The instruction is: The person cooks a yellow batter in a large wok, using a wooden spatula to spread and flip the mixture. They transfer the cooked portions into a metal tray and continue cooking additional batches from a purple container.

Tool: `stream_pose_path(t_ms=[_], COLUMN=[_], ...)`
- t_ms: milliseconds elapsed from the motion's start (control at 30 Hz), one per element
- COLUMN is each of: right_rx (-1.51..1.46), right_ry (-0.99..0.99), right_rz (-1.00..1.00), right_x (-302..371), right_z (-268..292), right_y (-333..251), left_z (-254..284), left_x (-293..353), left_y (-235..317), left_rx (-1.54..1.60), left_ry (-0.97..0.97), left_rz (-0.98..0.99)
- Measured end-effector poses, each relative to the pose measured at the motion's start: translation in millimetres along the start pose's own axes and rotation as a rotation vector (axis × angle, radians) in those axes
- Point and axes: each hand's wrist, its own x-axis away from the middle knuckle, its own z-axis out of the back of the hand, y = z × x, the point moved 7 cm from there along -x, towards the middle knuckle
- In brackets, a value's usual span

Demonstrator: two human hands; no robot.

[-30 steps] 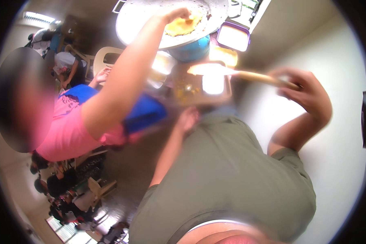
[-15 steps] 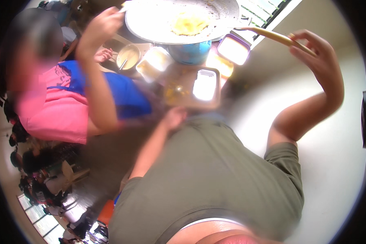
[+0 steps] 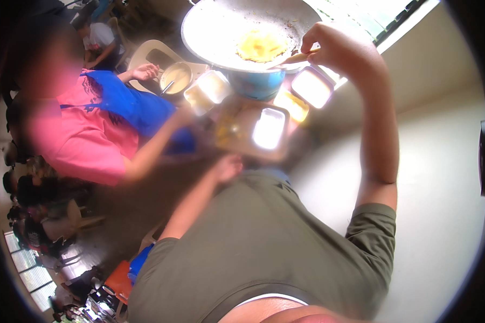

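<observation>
In a wide metal wok (image 3: 210, 37) lies a flat, yellow-orange fried piece of food (image 3: 261, 46). Over the wok's right rim, my right hand (image 3: 320, 46) is closed around the wooden handle of a spatula (image 3: 295, 58); its front end is at the food's lower right edge. The wok rests above a round blue stove or pot (image 3: 256, 85). My left hand (image 3: 229, 168) hangs low beside the near edge of a brown tray (image 3: 242, 153), its fingers blurred. On the tray stands a bright white plastic tub (image 3: 269, 128), with yellow bits beside it.
At left stands a co-worker in a pink shirt and blue apron (image 3: 140, 116). Around the stove are a bowl of pale batter with a utensil (image 3: 176, 78), an open plastic container (image 3: 207, 91), a purple-rimmed tub (image 3: 312, 87) and a yellow container (image 3: 292, 105). A wall (image 3: 436, 177) rises at right.
My right hand has moved left and in over the wok with the spatula, toward the food. The co-worker's raised hand has come down from the wok's rim toward the open container.
</observation>
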Motion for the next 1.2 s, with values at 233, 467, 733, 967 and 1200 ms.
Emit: stream_pose_path(t_ms=[233,467,733,967,1200], right_rx=[-0.104,-0.578,-0.834,-0.772,-0.617], right_ry=[-0.148,0.297,0.676,0.661,0.589], right_rz=[-0.182,-0.111,0.093,0.074,0.039], right_x=[20.2,51.5,22.1,12.8,-3.2], right_z=[0.0,11.7,-45.0,-70.1,-92.0], right_y=[10.9,51.9,27.8,-1.4,-15.7], left_z=[16.4,11.3,16.8,9.9,21.7], left_x=[18.4,27.3,19.2,24.1,32.0], left_y=[3.1,-0.2,4.0,16.9,15.8], left_rx=[-0.003,-0.004,0.009,0.026,0.091], left_ry=[0.038,-0.004,-0.04,-0.044,0.028], left_rz=[-0.004,0.004,0.024,0.011,0.003])
